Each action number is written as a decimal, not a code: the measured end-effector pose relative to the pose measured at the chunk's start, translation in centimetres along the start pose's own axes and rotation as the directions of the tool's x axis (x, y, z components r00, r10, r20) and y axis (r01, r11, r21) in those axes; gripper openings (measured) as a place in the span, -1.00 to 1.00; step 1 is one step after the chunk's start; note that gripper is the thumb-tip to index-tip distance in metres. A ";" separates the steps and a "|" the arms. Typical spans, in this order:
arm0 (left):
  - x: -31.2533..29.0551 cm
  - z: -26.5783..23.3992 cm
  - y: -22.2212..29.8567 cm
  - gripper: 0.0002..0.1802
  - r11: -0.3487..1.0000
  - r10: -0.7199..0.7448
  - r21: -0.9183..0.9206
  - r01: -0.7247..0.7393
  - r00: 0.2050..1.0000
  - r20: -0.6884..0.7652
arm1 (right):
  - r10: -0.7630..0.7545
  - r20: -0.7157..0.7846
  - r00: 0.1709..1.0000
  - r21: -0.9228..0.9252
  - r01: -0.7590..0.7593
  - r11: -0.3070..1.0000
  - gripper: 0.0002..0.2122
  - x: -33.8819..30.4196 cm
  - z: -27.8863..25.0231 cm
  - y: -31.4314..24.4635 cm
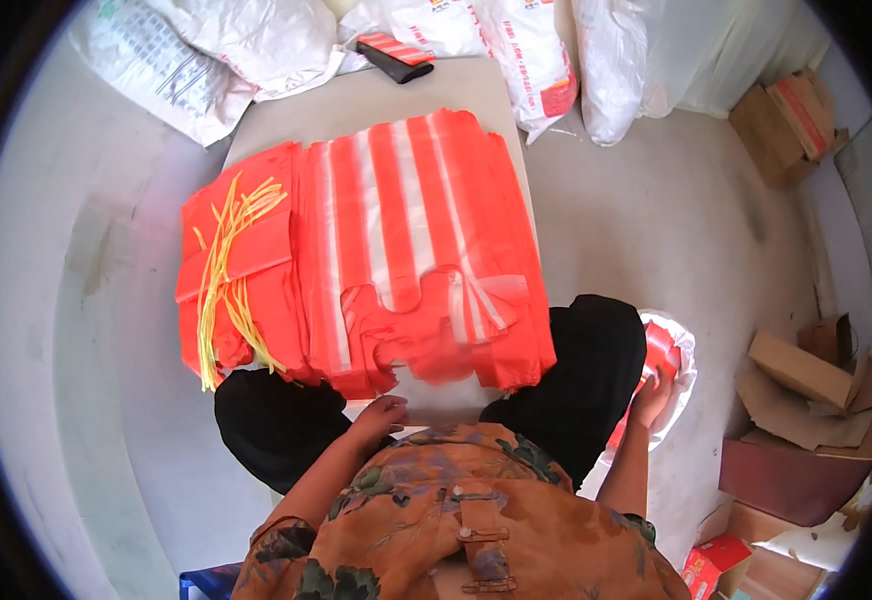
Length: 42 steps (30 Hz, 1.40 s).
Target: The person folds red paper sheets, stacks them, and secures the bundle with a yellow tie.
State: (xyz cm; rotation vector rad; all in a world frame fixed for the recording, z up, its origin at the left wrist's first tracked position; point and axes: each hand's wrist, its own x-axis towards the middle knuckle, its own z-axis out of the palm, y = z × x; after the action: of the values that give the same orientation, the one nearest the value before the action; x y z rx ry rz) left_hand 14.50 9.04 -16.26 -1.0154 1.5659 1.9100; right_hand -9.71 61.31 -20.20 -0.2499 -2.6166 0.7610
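Note:
A thick stack of red-and-white striped plastic bags (381, 210) lies on the table in front of me. Their handle cutouts and crumpled near edges face me. To the left sits a pile of folded red plastic bags (256, 240), with a bunch of yellow ties (226, 265) draped over it. My left hand (384, 412) hovers by the near edge of the striped stack, fingers loosely curved and nothing visible in them. Down beside my right knee, my right hand (653, 397) reaches into a white sack (688, 362), its fingers curled on a red plastic bag (660, 347) inside.
Large white sacks (256, 45) line the far side. A small striped-and-black roll (396, 58) rests at the table's (456, 88) far end. Cardboard boxes (786, 125) stand far right; opened cartons (806, 370) and a red box (716, 565) sit nearer on the right.

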 end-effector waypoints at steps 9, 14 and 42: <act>-0.5 0.2 -0.1 -0.59 0.979 0.089 -0.189 -0.081 0.995 0.034 | -0.415 0.275 0.867 0.672 0.135 0.728 -0.91 3.6 -3.5 -29.6; -0.3 0.0 0.1 -0.62 0.960 0.133 -0.252 -0.118 0.990 0.043 | -0.901 0.232 0.366 0.773 0.493 0.399 -0.77 -1.2 2.3 -38.6; 1.8 -0.6 0.7 -0.52 0.822 0.204 0.469 -0.322 0.937 0.285 | -0.946 0.268 0.183 0.645 0.695 0.317 -0.83 -1.2 7.6 -44.1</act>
State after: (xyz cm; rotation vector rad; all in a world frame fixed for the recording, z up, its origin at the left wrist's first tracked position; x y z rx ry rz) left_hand 13.04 8.16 -17.28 -0.3534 2.0029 1.5573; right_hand -14.40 20.55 -2.39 1.7964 -2.3622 0.9405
